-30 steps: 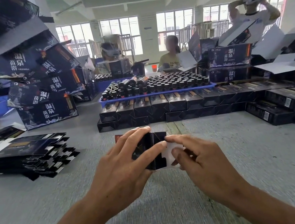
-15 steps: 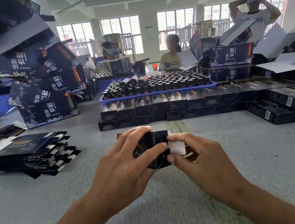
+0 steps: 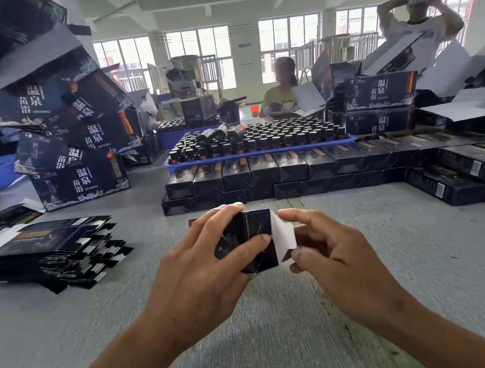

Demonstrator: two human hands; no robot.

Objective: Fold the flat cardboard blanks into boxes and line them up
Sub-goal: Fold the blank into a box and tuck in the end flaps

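A small black box, partly folded, is held above the grey table in front of me. My left hand grips its left side, thumb across the near face. My right hand pinches the white end flap that sticks out on the right. A stack of flat black blanks lies on the table at the left. Two tiers of folded black boxes stand in a row beyond my hands.
A blue tray of dark bottles sits behind the row. Large printed cartons pile up at the back left and more at the back right. More black boxes lie at the right. Other people stand behind the table.
My right hand has shifted from pressing the box end to pinching the white flap, which now stands out farther to the right. The left hand's hold is unchanged.
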